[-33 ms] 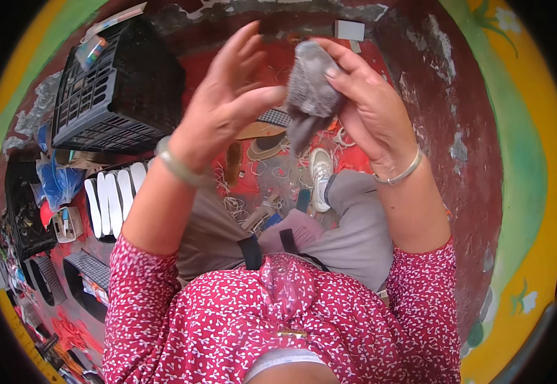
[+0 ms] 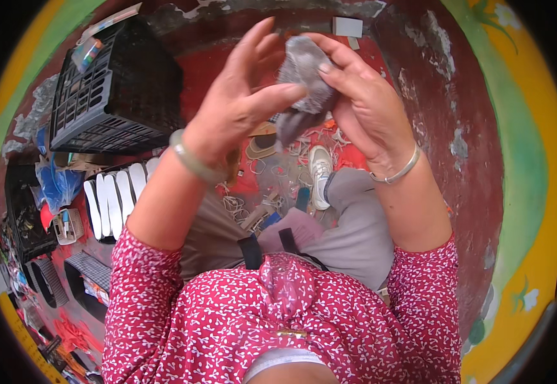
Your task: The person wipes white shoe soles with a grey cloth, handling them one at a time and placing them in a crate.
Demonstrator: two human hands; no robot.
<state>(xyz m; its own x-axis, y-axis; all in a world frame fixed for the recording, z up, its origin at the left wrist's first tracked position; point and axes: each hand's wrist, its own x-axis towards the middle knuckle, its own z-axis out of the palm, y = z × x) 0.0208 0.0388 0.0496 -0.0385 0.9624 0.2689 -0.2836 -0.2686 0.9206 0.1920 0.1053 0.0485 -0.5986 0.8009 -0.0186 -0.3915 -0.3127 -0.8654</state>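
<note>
My right hand (image 2: 368, 96) pinches a grey fuzzy piece of cloth (image 2: 304, 70) between thumb and fingers, held up in front of me. A darker, smoother part of it hangs below, slightly blurred. My left hand (image 2: 243, 96) is open at the cloth's left side, fingers stretched upward and apart. Its thumb overlaps the cloth's edge; whether it presses on it I cannot tell. A bangle (image 2: 192, 160) circles my left wrist and a thinner one (image 2: 399, 168) my right.
A black plastic crate (image 2: 125, 83) stands at the upper left. Below it, white insole-like pieces (image 2: 109, 201) stand in a row near a blue plastic bag (image 2: 61, 182). String scraps (image 2: 237, 208) and a tan sole (image 2: 262, 147) litter the floor. A white box (image 2: 347, 27) lies by the far wall.
My left hand has moved right and slightly up, bringing its thumb across the cloth's edge. The cloth has shifted slightly left and up in my right hand.
</note>
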